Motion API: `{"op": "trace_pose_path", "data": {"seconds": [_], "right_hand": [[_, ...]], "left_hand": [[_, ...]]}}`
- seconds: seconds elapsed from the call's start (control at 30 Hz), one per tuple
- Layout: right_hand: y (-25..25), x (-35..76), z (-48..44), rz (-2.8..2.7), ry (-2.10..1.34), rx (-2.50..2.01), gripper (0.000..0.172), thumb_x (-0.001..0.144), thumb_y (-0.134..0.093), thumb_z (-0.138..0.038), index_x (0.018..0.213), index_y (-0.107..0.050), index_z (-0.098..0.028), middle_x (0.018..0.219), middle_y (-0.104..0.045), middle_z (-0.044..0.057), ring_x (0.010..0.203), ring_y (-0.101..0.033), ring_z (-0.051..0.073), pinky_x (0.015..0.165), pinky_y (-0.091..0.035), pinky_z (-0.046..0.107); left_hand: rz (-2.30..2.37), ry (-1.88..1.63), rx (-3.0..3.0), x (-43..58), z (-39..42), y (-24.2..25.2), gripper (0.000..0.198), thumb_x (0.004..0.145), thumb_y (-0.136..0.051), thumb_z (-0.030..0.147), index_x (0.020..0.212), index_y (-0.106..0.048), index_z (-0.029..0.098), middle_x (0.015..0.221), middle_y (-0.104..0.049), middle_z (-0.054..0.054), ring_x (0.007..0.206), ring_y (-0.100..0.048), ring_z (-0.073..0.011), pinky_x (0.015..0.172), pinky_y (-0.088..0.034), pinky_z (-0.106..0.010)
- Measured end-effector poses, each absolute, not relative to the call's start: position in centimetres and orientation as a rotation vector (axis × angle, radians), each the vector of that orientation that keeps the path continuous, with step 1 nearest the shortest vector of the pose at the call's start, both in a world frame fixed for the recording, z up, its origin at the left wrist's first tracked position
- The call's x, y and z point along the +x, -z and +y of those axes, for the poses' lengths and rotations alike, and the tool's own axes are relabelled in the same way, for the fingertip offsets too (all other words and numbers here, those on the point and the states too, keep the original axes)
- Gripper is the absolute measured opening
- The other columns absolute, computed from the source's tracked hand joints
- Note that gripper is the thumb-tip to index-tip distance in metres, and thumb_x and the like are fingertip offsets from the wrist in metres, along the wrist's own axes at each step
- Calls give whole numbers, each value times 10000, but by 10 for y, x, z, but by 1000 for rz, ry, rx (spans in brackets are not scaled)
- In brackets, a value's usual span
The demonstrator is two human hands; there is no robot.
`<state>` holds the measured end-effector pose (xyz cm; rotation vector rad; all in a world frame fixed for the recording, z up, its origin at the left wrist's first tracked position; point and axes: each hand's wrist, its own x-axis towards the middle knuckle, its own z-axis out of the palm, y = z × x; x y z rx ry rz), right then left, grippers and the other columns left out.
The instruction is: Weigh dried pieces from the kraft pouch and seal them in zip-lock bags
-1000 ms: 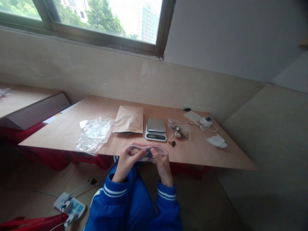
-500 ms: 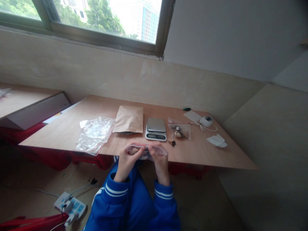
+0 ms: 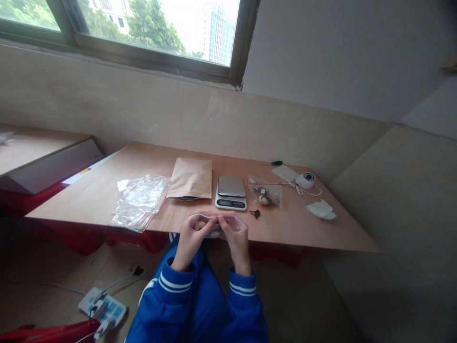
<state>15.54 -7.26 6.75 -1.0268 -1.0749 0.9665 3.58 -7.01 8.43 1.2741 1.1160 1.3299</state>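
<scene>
the left hand (image 3: 188, 240) and the right hand (image 3: 236, 240) are both grasping 1 clear bag (image 3: 215, 234) by its mouth. this bag is at the near edge of the table (image 3: 293, 228), before the scale (image 3: 231, 186).

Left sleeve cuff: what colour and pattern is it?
The left sleeve cuff is blue with two white stripes, best seen in the head view.

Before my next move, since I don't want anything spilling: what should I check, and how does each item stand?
1. Left hand gripping the held bag: ok.
2. Right hand gripping it too: ok.
3. Held bag closed: not ok; its mouth gapes.
4. Scale resting on the table: ok.
5. Scale reading: cannot tell; too small.
6. Loose dark piece bagged: not ok; it lies on the table.
</scene>
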Motion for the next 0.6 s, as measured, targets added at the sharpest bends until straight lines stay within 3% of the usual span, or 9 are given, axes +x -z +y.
{"op": "trace_pose_path", "data": {"seconds": [0.17,0.37,0.5,0.6], "right_hand": [[-67,153,-72,-1123,-821,-1028,155,773,-669,-322,730,-647,-175,724,-677,17,719,-646,166,701,-540,286],[-66,148,-73,-1066,-892,-1037,205,781,-663,-373,779,-654,-168,759,-690,34,738,-655,181,712,-543,303],[-64,162,-76,-1100,-1038,-1049,358,855,-535,-494,860,-684,-169,833,-709,61,810,-664,202,783,-529,335],[-60,178,-78,-1099,-1067,-1138,519,861,-436,-607,808,-700,-163,807,-715,78,807,-665,217,804,-517,351]], "left_hand": [[1149,-1344,1239,39,-70,-83,280,696,-710,395,664,-650,123,531,-583,5,460,-488,-84,434,-360,-186],[1176,-1361,1181,38,-70,-84,279,676,-724,398,652,-652,129,542,-609,0,483,-531,-103,451,-392,-195],[1139,-1300,1150,29,-65,-80,354,718,-667,478,664,-678,129,554,-632,-17,485,-550,-120,462,-414,-213],[1104,-1272,1097,21,-61,-74,461,776,-561,556,683,-706,128,659,-696,-67,622,-637,-176,591,-491,-252]]}}
